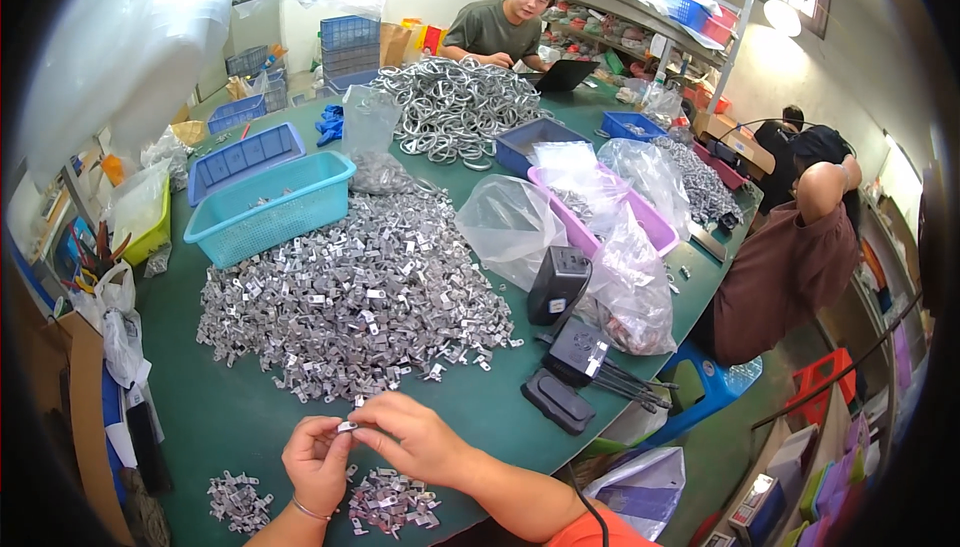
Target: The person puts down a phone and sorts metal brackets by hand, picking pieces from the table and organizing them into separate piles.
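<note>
A small metal bracket (346,427) is pinched between the fingertips of my left hand (316,460) and my right hand (418,439), above the table's near edge. Both hands are closed, thumbs against fingers. Just beyond them spreads a wide heap of similar silver metal brackets (350,292). Nearer to me lie two small piles: the left pile of brackets (239,502) sits beside my left wrist, and the right pile of brackets (393,503) lies below my right hand. My fingers partly hide the held piece.
A turquoise basket (270,209) borders the big heap at the left. Black chargers with cables (578,352) stand at the right, near plastic bags (632,292) and a pink tray (655,227). Metal rings (465,107) are heaped far back. A person (505,32) sits behind; another (785,267) is at the right.
</note>
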Motion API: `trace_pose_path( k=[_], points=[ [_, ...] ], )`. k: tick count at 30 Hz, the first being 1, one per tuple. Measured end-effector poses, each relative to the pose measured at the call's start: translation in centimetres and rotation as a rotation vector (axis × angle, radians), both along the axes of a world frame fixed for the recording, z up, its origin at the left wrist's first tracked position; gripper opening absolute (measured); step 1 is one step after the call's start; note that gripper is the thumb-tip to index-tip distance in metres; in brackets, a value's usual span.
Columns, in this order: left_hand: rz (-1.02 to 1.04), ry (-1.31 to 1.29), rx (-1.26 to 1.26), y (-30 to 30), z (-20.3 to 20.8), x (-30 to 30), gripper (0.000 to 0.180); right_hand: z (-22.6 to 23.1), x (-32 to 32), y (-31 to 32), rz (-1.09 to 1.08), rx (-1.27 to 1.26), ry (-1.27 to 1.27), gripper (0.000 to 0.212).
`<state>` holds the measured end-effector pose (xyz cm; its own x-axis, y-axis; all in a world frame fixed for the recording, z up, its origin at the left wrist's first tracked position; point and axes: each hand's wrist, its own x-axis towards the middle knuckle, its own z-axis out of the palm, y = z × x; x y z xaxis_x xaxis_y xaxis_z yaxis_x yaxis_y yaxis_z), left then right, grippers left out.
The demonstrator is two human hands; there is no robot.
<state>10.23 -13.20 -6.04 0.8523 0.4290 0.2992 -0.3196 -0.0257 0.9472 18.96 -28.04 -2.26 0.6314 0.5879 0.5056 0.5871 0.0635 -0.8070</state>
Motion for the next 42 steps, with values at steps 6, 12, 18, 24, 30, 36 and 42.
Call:
trace_pose_path(
  k=[6,12,18,24,30,36,42],
  points=[
    [-0.006,-0.014,0.036,0.2,0.1,-0.9,0.02,-0.4,-0.6,0.6,-0.006,0.017,0.052,0.013],
    [-0.031,0.066,-0.084,-0.4,1.2,0.1,0.025,-0.3,0.9,0.4,-0.052,-0.007,0.038,0.011],
    [-0.058,-0.019,0.003,-0.1,0.9,0.1,0.03,0.9,0.8,0.4,-0.05,-0.073,0.067,0.012],
    [-0.061,-0.035,-0.073,-0.2,0.5,-0.4,0.031,0.6,0.3,0.2,-0.047,-0.096,0.027,0.011],
    [-0.111,-0.055,-0.038,0.9,1.5,0.3,0.019,0.1,0.4,0.8,-0.026,0.007,0.106,0.015],
    [-0.082,-0.043,0.648,2.2,4.5,-0.3,0.019,-0.2,0.5,0.6,0.005,0.011,0.104,0.014],
    [-0.213,0.183,0.858,2.6,2.2,-4.3,0.014,0.3,1.4,-1.6,0.142,-0.587,-0.086,0.007]
  ],
)
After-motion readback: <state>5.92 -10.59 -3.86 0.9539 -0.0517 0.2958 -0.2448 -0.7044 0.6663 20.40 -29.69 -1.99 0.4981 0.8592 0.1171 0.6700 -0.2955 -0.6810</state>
